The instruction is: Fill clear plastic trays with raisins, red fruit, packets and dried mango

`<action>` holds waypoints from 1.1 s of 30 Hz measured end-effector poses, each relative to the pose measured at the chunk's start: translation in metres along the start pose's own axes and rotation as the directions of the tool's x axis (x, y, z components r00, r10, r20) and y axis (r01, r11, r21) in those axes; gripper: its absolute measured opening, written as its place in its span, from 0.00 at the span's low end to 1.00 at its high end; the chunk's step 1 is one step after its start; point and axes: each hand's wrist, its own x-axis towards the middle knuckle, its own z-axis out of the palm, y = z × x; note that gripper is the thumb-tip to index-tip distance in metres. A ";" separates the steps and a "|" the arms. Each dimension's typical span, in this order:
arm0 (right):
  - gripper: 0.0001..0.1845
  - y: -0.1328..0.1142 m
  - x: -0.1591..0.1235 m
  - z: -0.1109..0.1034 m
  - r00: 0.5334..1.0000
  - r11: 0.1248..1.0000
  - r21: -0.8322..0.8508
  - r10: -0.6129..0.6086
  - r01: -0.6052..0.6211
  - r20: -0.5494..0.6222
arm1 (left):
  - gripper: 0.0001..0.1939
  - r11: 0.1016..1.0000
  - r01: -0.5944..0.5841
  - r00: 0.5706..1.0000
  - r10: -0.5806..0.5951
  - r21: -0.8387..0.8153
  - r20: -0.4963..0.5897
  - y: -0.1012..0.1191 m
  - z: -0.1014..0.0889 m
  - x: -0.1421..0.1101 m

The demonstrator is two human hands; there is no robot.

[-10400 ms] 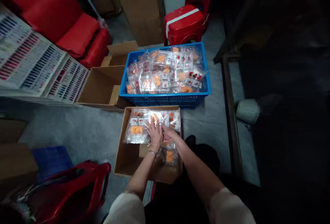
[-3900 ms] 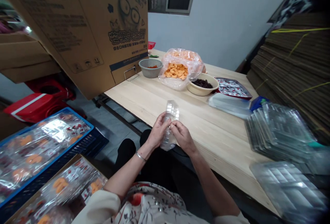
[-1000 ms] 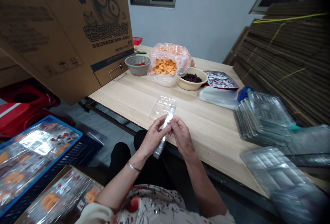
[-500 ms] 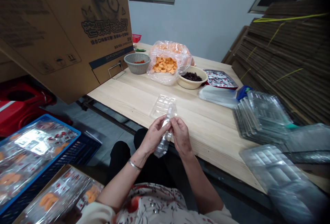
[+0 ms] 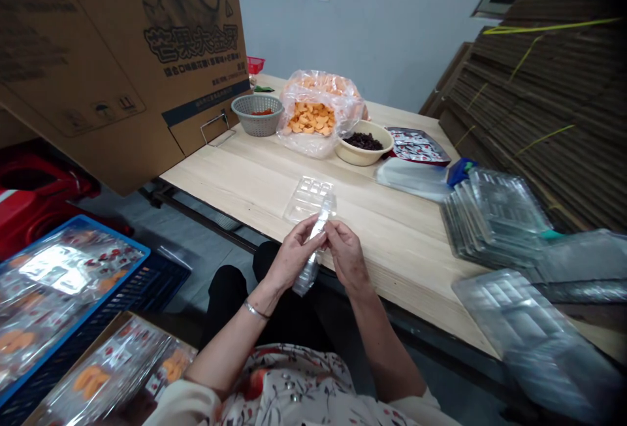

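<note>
My left hand (image 5: 294,255) and my right hand (image 5: 345,256) meet in front of me over the table edge. Their fingers pinch a narrow clear plastic blister strip (image 5: 313,257) held upright between them. Just beyond my fingertips, a clear plastic blister tray (image 5: 308,198) lies flat on the pale wooden table (image 5: 235,171). The strip's upper end reaches close to the tray's near edge, and from here I cannot tell whether they touch.
On the table stand a clear bag of orange pieces (image 5: 308,119), a bowl of dark berries (image 5: 363,144) and a grey basket (image 5: 257,115). Stacked clear trays (image 5: 494,220) lie right. Packet-filled blue crate (image 5: 73,300) sits low left; a large cardboard box (image 5: 98,53) overhangs.
Earlier my hands pressed on packets in a cardboard box. Since then the tray has appeared flat on the table, and the strip stays pinched between my hands. The view has drifted slightly.
</note>
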 end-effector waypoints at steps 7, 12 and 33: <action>0.15 0.009 0.003 0.003 0.995 0.992 -0.106 -0.074 0.067 -0.064 | 0.23 1.000 0.012 0.999 -0.011 0.011 -0.030 0.001 0.000 0.002; 0.15 0.008 0.001 0.009 0.990 0.978 -0.184 -0.117 0.102 -0.073 | 0.23 0.999 0.012 0.989 -0.007 0.030 -0.145 -0.005 -0.005 0.007; 0.20 -0.011 0.013 -0.069 0.967 0.702 -0.699 -0.248 0.136 -0.061 | 0.20 0.999 0.040 0.962 -0.044 -0.020 -0.269 0.042 -0.030 0.019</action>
